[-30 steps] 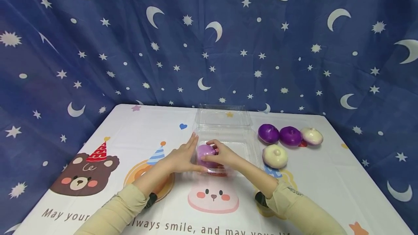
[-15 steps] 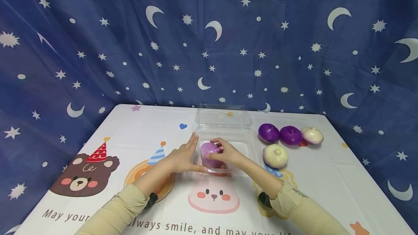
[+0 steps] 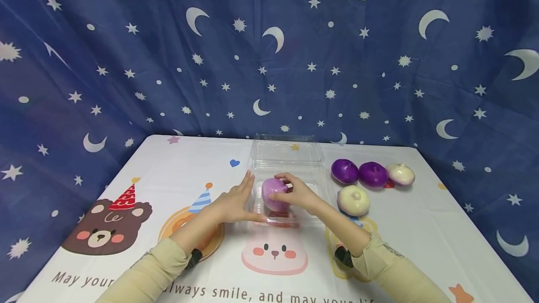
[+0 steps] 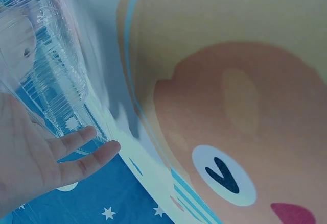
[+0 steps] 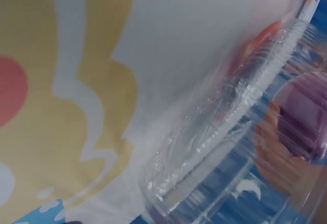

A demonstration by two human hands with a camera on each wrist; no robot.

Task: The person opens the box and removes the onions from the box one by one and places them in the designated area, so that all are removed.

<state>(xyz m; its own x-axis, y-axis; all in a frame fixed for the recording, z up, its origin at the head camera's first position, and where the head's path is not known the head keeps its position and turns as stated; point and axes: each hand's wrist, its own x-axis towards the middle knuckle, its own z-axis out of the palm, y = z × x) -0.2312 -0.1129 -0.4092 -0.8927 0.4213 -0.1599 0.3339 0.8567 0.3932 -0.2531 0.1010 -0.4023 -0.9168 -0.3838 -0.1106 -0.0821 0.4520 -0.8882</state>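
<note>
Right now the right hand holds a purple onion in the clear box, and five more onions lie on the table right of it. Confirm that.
Not five: the head view shows four onions on the table right of the clear box. The rest stands: the right hand holds the purple onion in the box.

The box [image 3: 290, 160] is made of clear, ribbed, glossy plastic; the onion [image 3: 274, 193] looks smooth; the desk [image 3: 177, 167] is covered in printed cloth.
</note>
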